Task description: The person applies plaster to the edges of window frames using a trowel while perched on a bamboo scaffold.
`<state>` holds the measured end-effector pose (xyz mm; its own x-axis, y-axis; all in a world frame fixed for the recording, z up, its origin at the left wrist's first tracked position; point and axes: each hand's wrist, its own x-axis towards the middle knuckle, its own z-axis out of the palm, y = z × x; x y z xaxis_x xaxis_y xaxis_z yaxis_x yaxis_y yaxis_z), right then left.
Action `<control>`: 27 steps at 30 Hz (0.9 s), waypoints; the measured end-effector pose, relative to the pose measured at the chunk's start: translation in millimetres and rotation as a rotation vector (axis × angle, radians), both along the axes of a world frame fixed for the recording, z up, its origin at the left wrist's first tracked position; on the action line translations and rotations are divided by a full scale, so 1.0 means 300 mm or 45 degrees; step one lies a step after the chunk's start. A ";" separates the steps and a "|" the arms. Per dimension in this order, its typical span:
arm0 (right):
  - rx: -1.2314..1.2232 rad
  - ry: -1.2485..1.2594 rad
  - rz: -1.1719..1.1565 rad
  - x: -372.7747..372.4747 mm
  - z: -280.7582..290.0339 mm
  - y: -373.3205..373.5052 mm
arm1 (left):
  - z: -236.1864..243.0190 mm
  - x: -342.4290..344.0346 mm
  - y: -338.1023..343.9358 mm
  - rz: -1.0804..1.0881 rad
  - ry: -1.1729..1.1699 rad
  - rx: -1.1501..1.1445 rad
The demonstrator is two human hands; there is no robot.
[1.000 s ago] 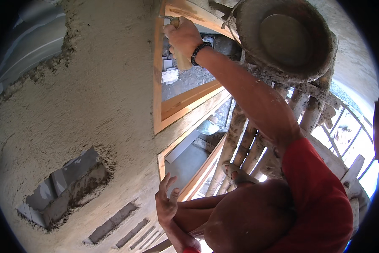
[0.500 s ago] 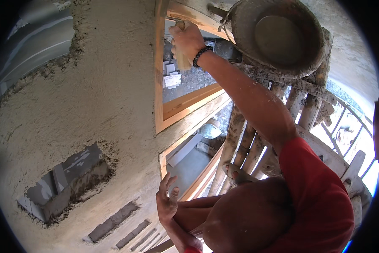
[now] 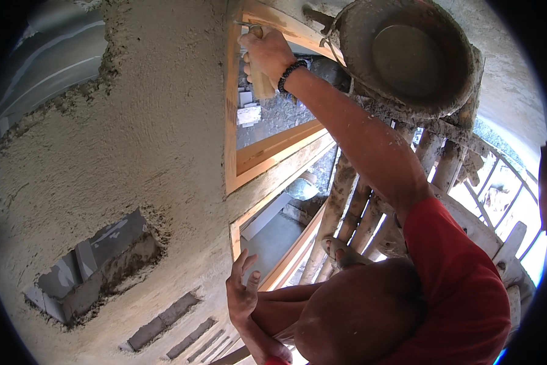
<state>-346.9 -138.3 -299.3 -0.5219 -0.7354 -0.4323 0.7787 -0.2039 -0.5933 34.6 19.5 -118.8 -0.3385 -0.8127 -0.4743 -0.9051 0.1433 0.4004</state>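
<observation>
My right hand (image 3: 268, 53) grips a pale wooden piece (image 3: 262, 84), with a small metal tool poking out at the top, against the upper left corner of a wooden window frame (image 3: 231, 134). A black bracelet is on that wrist. My left hand (image 3: 241, 286) is open, fingers loosely curled and apart, beside the lower frame and the rough plastered wall (image 3: 157, 121); whether it touches the wall I cannot tell. My bent knee (image 3: 352, 310) fills the lower middle.
A mortar-caked bucket (image 3: 407, 55) sits at upper right on bamboo scaffold poles (image 3: 340, 201). My sandaled foot (image 3: 340, 249) rests on the poles. A metal railing (image 3: 498, 182) is at right. The wall has a rough-edged opening (image 3: 84, 267) and narrow slots (image 3: 164, 322).
My right hand with the tool dipped a little lower by the middle frame and is slightly higher again now, still at the frame's corner. My left hand is almost unmoved.
</observation>
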 end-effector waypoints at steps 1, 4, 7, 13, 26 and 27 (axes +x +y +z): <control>0.026 0.043 -0.007 0.003 -0.006 -0.007 | -0.001 0.002 -0.001 0.002 0.002 0.001; 0.095 0.142 0.006 -0.019 -0.033 -0.026 | -0.003 -0.012 -0.003 0.004 0.000 0.008; 0.133 0.131 0.079 -0.022 -0.034 -0.030 | 0.004 -0.010 -0.006 -0.012 -0.015 -0.004; 0.184 0.111 -0.105 -0.022 -0.043 0.006 | 0.011 -0.012 0.014 -0.065 0.004 -0.038; 0.050 0.084 -0.001 0.123 -0.001 0.049 | 0.028 0.015 0.042 -0.025 -0.023 -0.028; 0.046 0.080 0.009 0.120 -0.001 0.053 | 0.030 0.015 0.044 -0.007 -0.025 -0.024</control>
